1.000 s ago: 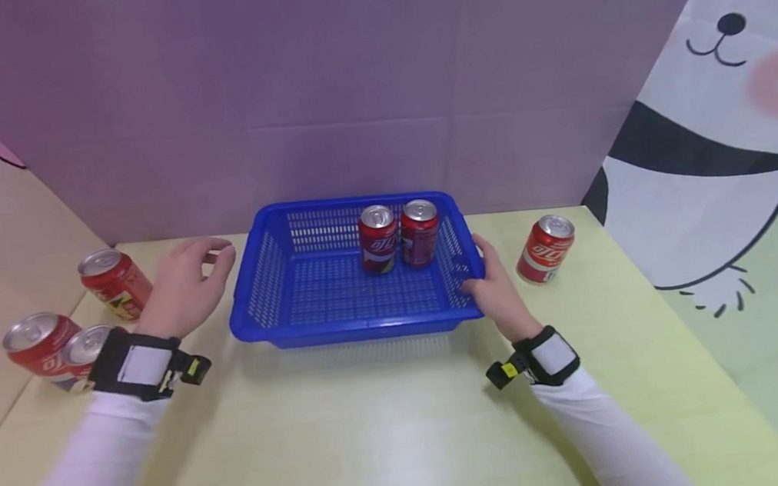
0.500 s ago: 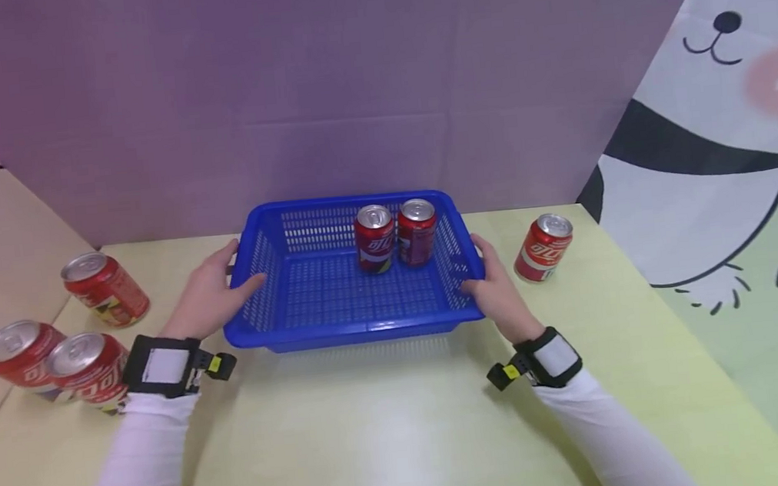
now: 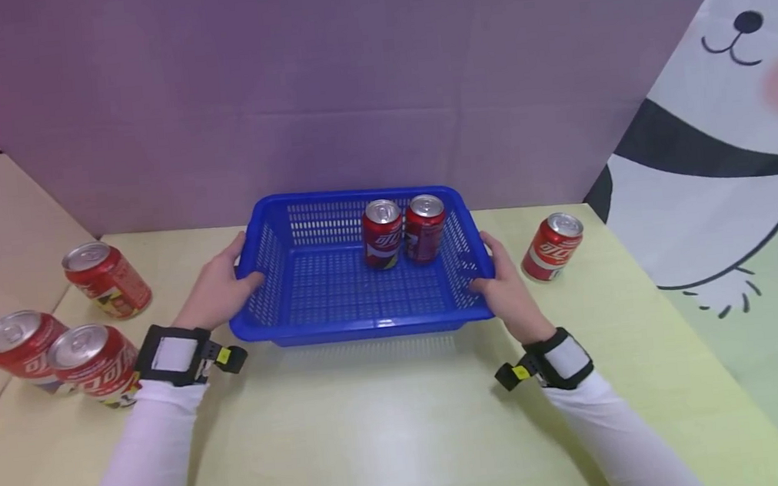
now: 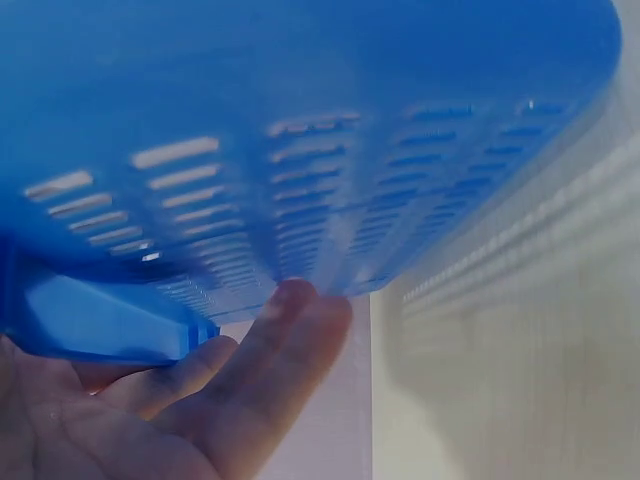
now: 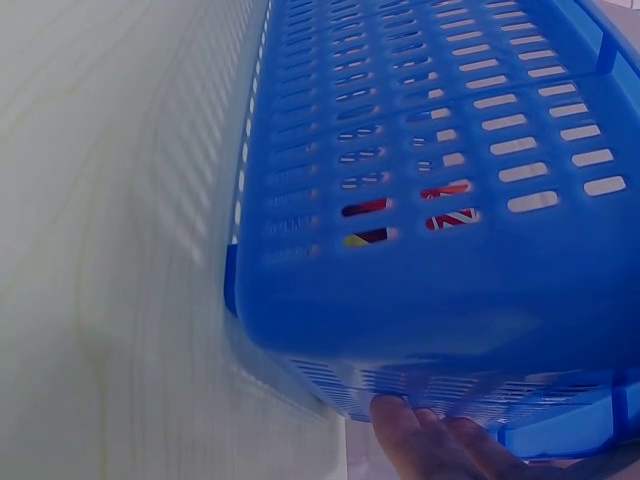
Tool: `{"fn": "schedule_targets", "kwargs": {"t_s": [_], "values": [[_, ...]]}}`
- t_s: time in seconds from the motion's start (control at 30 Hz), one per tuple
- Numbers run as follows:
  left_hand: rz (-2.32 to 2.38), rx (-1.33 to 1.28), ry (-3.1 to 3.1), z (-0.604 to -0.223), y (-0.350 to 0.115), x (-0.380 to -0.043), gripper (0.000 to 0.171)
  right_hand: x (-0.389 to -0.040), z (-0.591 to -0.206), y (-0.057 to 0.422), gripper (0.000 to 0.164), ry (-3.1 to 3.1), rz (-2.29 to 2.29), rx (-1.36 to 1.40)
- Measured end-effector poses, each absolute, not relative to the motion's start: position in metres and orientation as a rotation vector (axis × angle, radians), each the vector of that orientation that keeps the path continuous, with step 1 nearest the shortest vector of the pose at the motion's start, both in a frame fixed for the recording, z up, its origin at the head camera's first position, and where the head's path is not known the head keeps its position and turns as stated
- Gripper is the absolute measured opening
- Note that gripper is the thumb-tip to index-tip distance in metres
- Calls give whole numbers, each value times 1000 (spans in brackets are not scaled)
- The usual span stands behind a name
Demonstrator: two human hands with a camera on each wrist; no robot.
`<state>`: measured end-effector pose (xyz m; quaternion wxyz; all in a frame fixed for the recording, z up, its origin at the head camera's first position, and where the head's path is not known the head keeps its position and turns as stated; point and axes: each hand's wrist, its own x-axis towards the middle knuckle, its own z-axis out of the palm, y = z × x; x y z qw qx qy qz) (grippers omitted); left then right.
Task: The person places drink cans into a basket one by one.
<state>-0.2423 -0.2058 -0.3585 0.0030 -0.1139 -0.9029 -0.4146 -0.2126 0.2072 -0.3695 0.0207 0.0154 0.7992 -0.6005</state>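
Observation:
A blue plastic mesh basket (image 3: 361,326) lies between my hands on the table. My left hand (image 3: 216,290) grips its left side, thumb over the rim and fingers under it against the slotted outer wall (image 4: 320,190). At the right end my right hand (image 3: 512,298) holds the rim likewise, with fingertips (image 5: 392,415) under it on the outer wall. Two red soda cans stand upright inside, one can (image 3: 383,236) beside the other can (image 3: 425,230), toward the right. Whether the basket's bottom touches the table is hard to tell.
Left of my left hand stand three red soda cans: a back can (image 3: 108,281), a far-left can (image 3: 23,348) and a front can (image 3: 96,365). Another can (image 3: 552,247) stands right of my right hand. A purple wall (image 3: 345,61) rises behind the table (image 3: 377,429).
My left hand has come right, from beside the left cans to the basket's left rim, and has taken hold. The right hand keeps its grip. The whole view shifts slightly.

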Motion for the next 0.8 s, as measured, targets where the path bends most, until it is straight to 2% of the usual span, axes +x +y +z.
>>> {"fn": "schedule_targets", "kwargs": {"t_s": [0.57, 0.8], "values": [[-1340, -385, -2788, -357, -203, -247, 75, -214, -363, 210, 87, 2505, -1792, 70], [-1333, -367, -2801, -359, -206, -244, 75, -216, -343, 233, 71, 2783, -1407, -175]]}}
